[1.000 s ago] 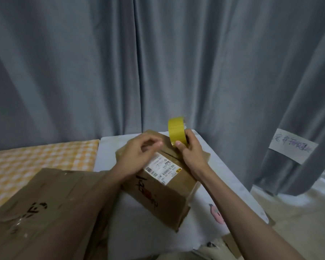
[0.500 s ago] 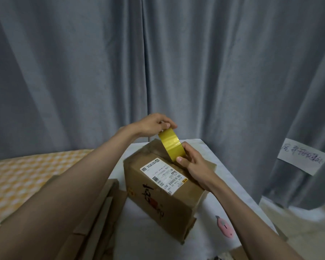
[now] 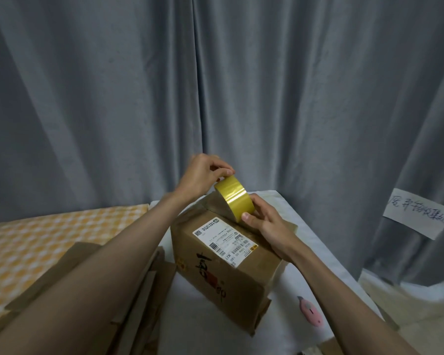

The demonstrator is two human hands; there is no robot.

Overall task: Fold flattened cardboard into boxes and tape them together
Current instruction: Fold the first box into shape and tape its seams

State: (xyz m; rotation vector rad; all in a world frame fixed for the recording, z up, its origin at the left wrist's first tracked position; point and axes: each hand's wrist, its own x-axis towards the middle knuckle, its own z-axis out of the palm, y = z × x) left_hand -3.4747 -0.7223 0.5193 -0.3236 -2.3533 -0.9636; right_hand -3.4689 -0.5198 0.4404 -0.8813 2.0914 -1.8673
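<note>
A folded brown cardboard box [image 3: 223, 275] with a white shipping label stands on the white table [image 3: 187, 319]. A yellow tape roll [image 3: 235, 201] is held just above the box's top far edge. My right hand [image 3: 265, 221] grips the roll from the near right side, thumb on its rim. My left hand [image 3: 203, 175] is raised at the roll's upper left, fingertips pinching at the roll's top edge where the tape end lies. Whether any tape sticks to the box is hidden behind the roll.
Flattened cardboard sheets [image 3: 128, 298] lie stacked at the left under my left forearm. A pink utility knife [image 3: 309, 312] lies on the table right of the box. An orange checked cloth [image 3: 36, 247] covers the surface at left. Grey curtains hang behind, with a handwritten paper note [image 3: 418, 216].
My left hand left the box top and rose to the tape roll's top edge, where it now pinches. The view shifted, and the roll tilted.
</note>
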